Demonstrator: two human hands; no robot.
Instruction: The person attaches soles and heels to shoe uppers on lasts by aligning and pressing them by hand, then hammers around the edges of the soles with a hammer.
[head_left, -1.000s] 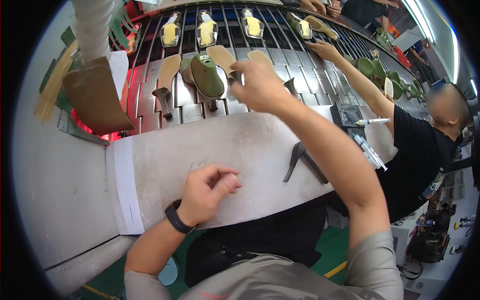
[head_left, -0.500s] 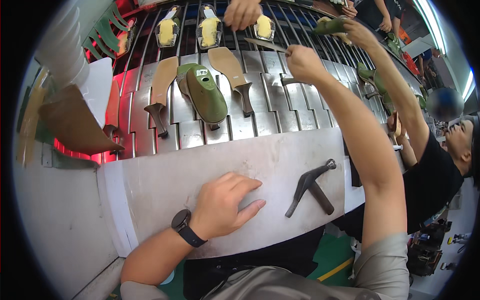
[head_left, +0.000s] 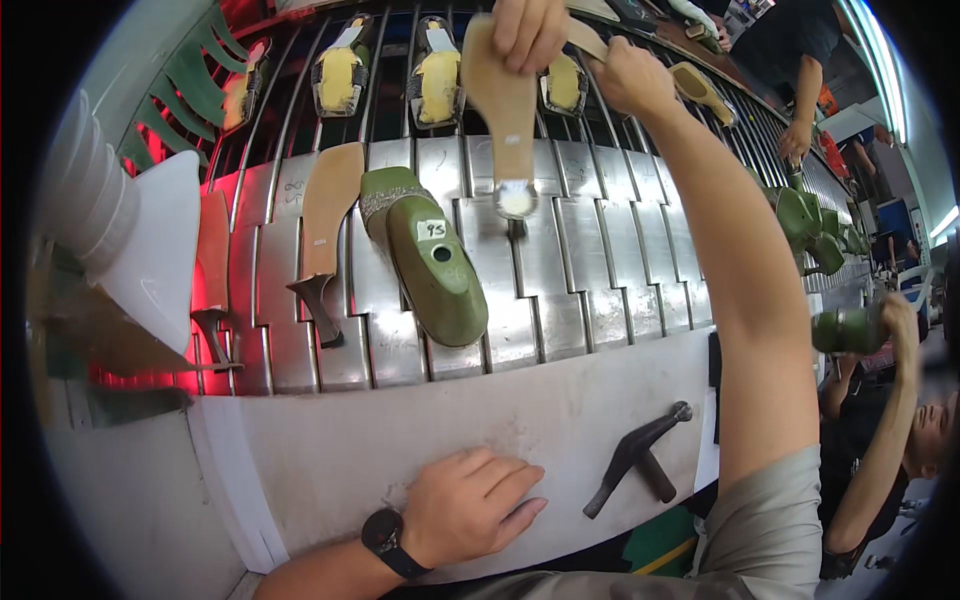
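Head view: from my remote station I see the right hand [head_left: 637, 80], far side, clenched on a tan sole [head_left: 586, 38], whose visible end points left and far along its slanting long axis; the left hand [head_left: 475, 508] is loosely curled, holding nothing, over the near worktop [head_left: 340, 450]; I judge the work partway, one sole in hand, the heeled soles [head_left: 332, 215] at left lying separate from the green last [head_left: 435, 290]
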